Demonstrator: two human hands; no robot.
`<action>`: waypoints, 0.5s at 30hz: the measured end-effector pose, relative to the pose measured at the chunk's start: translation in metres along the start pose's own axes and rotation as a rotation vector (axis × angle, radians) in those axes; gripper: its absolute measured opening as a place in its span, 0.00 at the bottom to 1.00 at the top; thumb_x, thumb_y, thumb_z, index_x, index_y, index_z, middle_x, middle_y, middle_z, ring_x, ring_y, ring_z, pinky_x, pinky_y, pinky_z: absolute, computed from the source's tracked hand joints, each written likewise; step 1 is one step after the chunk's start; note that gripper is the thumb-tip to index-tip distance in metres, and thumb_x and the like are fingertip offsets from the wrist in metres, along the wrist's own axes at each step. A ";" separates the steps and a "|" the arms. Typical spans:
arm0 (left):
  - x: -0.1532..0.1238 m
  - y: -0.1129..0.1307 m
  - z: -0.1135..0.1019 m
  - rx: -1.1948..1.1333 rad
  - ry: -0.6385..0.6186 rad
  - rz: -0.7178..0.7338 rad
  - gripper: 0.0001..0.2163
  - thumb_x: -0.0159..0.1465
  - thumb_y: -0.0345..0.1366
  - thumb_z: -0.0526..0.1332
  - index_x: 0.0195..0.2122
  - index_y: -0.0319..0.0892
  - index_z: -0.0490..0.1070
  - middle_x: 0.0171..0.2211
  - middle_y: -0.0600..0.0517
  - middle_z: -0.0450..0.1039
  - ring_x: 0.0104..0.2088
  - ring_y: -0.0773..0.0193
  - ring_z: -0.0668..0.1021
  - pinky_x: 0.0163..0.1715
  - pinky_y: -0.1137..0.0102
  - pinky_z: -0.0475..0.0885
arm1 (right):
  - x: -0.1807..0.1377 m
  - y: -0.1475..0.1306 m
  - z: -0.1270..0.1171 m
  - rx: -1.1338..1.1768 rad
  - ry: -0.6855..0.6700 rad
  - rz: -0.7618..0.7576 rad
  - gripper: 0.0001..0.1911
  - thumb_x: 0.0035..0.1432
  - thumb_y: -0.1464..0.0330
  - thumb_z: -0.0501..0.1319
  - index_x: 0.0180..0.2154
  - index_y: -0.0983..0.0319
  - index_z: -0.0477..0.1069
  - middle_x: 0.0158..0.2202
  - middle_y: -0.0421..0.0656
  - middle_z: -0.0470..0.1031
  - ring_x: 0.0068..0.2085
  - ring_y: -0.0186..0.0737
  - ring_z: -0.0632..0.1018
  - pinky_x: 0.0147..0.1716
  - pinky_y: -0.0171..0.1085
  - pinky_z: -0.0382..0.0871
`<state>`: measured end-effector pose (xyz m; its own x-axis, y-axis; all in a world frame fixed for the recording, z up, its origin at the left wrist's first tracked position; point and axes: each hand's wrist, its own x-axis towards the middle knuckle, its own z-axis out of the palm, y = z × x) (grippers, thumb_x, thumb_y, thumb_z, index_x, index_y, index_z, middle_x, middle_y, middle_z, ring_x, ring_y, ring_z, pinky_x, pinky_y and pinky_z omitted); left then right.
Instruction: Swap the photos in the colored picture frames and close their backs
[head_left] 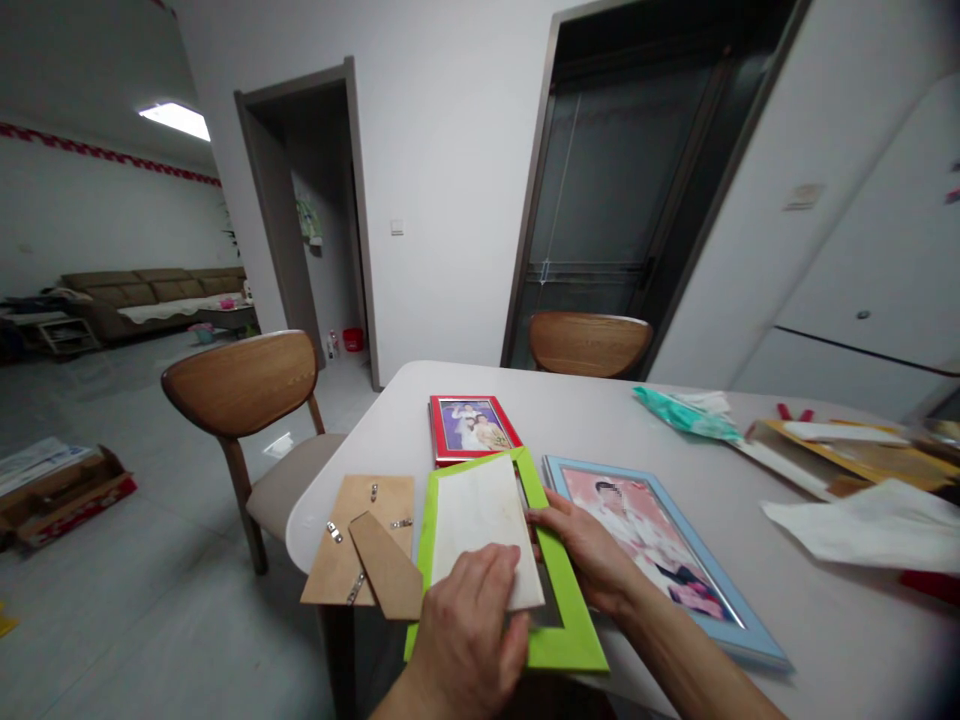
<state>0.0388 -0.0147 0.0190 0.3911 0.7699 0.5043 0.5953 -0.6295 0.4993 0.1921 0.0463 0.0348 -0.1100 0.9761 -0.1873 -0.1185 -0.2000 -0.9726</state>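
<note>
A green picture frame [559, 590] lies face down on the white table [600, 430], near its front edge. A white photo sheet [480, 520] lies in the frame's opening. My left hand [469, 630] presses on the sheet's near end, fingers closed on its edge. My right hand [581, 545] holds the frame's right side, fingers curled around it. A brown backing board [360, 540] with metal clips and a stand flap lies left of the frame, hanging over the table edge.
A red framed photo [469, 427] lies behind the green frame, a blue framed photo [660, 555] to its right. Papers [862, 520], a teal bag [682, 412] and a yellow frame [840, 450] sit at the right. Two wooden chairs [247, 385] stand by the table.
</note>
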 end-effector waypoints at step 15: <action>-0.066 -0.083 -0.051 -0.333 0.281 -0.686 0.21 0.51 0.34 0.55 0.48 0.39 0.60 0.41 0.48 0.71 0.41 0.57 0.73 0.38 0.67 0.69 | 0.017 0.028 -0.028 -1.274 0.244 -0.261 0.23 0.48 0.69 0.49 0.48 0.70 0.62 0.34 0.52 0.73 0.33 0.43 0.74 0.33 0.37 0.62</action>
<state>-0.0718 -0.0184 -0.0201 -0.2023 0.9684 0.1457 0.3815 -0.0591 0.9225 0.2147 0.0594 0.0002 -0.0302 0.9905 0.1342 0.9098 0.0828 -0.4068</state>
